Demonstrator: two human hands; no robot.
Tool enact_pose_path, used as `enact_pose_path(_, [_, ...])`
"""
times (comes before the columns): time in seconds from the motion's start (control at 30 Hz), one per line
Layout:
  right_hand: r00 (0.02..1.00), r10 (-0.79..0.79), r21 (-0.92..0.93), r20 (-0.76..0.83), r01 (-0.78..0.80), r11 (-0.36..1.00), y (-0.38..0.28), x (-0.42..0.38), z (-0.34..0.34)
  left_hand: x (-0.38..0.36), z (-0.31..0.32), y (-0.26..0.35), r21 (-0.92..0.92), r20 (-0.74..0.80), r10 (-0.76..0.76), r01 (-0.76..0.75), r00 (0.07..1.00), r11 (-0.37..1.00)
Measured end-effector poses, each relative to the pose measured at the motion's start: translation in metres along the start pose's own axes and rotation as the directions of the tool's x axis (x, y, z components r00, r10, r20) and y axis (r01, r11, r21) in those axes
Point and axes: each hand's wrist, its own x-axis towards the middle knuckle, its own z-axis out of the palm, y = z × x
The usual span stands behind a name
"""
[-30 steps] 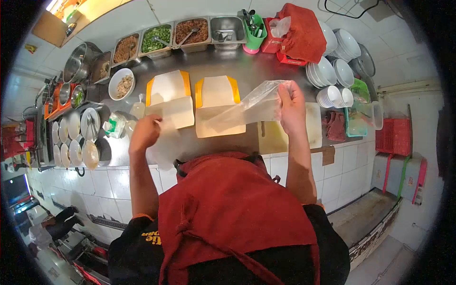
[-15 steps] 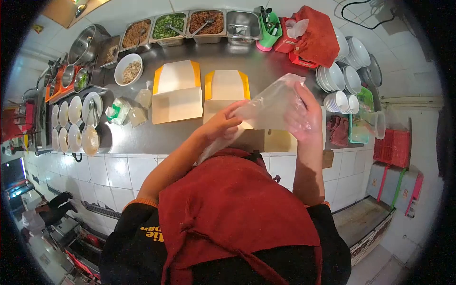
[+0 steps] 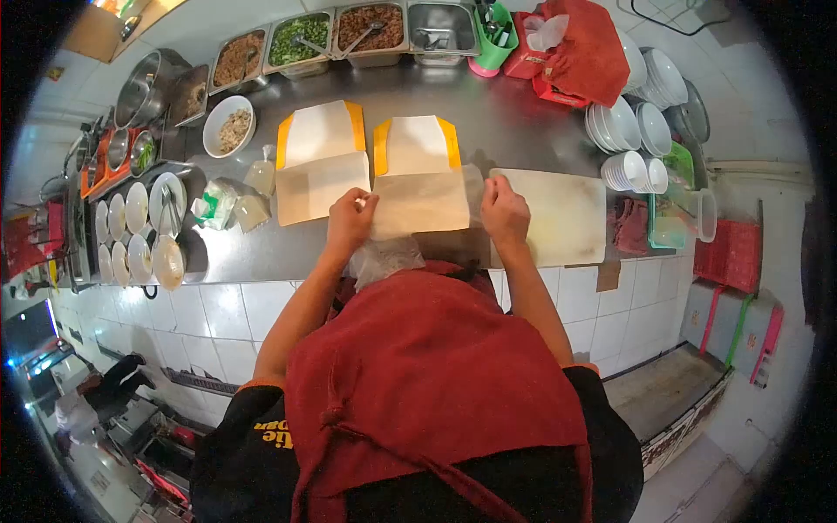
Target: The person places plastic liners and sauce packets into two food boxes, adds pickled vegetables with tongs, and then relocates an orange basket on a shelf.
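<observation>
My left hand [image 3: 350, 220] is closed in a pinch on a clear plastic bag [image 3: 385, 260], at the front left corner of the right-hand paper box. The bag's crumpled part hangs in front of that box, against the apron. My right hand [image 3: 506, 212] is curled shut beside the box's right side, with a translucent part of the bag along its fingers. The right paper box [image 3: 420, 202] stands open, its yellow-edged lid folded back. A second open paper box [image 3: 323, 187] is to its left. Neither box shows food inside.
A white cutting board [image 3: 558, 218] lies right of my right hand. Behind are metal trays of toppings [image 3: 301, 39], a green utensil holder [image 3: 495, 39] and stacked white bowls [image 3: 610, 135]. A bowl of chopped food [image 3: 230, 127] and several plated bowls [image 3: 139, 257] are at left.
Both hands have come down from the raised plastic bag to either side of the right box. My left hand moved left, my right hand left and down. The cutting board now shows.
</observation>
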Motion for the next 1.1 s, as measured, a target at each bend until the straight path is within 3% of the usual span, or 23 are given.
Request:
enact_pose_path(0.03, [0.996, 0.088, -0.192, 0.01, -0.084, 0.978, -0.013, 0.0, -0.011, 0.0, 0.004, -0.001, 0.105, -0.039, 0.085, -0.081, 0.996, 0.991])
enact_pose_path(0.17, [0.983, 0.113, -0.064, -0.145, -0.123, 0.99, -0.051, 0.008, -0.032, -0.001, 0.013, 0.004, 0.241, -0.079, 0.156, -0.133, 0.985, 0.961])
enact_pose_path(0.2, [0.971, -0.175, -0.024, -0.16, 0.174, 0.985, -0.055, 0.006, -0.023, -0.003, 0.012, 0.008, 0.281, -0.085, 0.158, -0.128, 0.984, 0.951])
enact_pose_path(0.23, [0.876, -0.444, 0.009, -0.187, 0.453, 0.891, -0.059, 0.003, -0.012, -0.005, 0.011, 0.011, 0.321, -0.089, 0.161, -0.124, 0.983, 0.939])
enact_pose_path(0.27, [0.888, -0.455, 0.11, 0.07, 0.447, 0.888, -0.067, -0.002, 0.001, -0.005, 0.011, 0.012, 0.324, -0.077, 0.161, -0.128, 0.984, 0.937])
enact_pose_path(0.3, [0.829, -0.459, 0.205, 0.319, 0.413, 0.887, -0.074, -0.006, 0.015, -0.002, 0.011, 0.014, 0.371, -0.066, 0.163, -0.128, 0.984, 0.92])
enact_pose_path(0.33, [0.833, -0.451, 0.201, 0.319, 0.406, 0.892, -0.072, -0.01, 0.035, 0.0, 0.012, 0.015, 0.415, -0.057, 0.165, -0.127, 0.985, 0.901])
enact_pose_path(0.4, [0.747, -0.516, 0.303, 0.419, 0.421, 0.855, -0.063, -0.017, 0.076, 0.003, 0.015, 0.016, 0.446, -0.066, 0.196, -0.147, 0.978, 0.883])
enact_pose_path(0.47, [0.744, -0.542, 0.288, 0.391, 0.46, 0.84, -0.057, -0.02, 0.091, 0.006, 0.016, 0.01, 0.481, -0.08, 0.219, -0.155, 0.972, 0.863])
enact_pose_path(0.53, [0.74, -0.565, 0.275, 0.365, 0.494, 0.825, -0.052, -0.024, 0.097, 0.009, 0.017, 0.001, 0.442, -0.093, 0.216, -0.154, 0.972, 0.884])
enact_pose_path(0.6, [0.708, -0.498, 0.1, 0.5, 0.524, 0.846, -0.06, -0.024, 0.077, 0.005, 0.015, 0.004, 0.404, -0.108, 0.203, -0.144, 0.973, 0.903])
enact_pose_path(0.93, [0.71, -0.398, 0.035, 0.581, 0.466, 0.884, -0.065, -0.025, 0.079, 0.002, -0.027, 0.015, 0.14, -0.255, 0.13, -0.097, 0.958, 0.985])
enact_pose_path(1.0, [0.69, -0.54, 0.329, 0.482, 0.429, 0.841, -0.053, -0.022, 0.086, -0.004, -0.048, 0.006, 0.116, -0.29, 0.122, -0.092, 0.949, 0.989])
enact_pose_path(1.03, [0.682, -0.551, 0.333, 0.48, 0.439, 0.834, -0.052, -0.019, 0.083, -0.01, -0.059, 0.003, -0.023, -0.226, 0.005, -0.011, 0.974, 1.0])
enact_pose_path(1.07, [0.705, -0.531, 0.486, 0.471, 0.295, 0.823, -0.063, -0.016, 0.058, -0.017, -0.069, 0.004, -0.155, -0.144, -0.104, 0.082, 0.984, 0.985])
enact_pose_path(1.1, [0.723, -0.505, 0.618, 0.471, 0.138, 0.774, -0.076, -0.015, 0.036, -0.027, -0.078, 0.017, -0.156, -0.152, -0.111, 0.087, 0.982, 0.984])
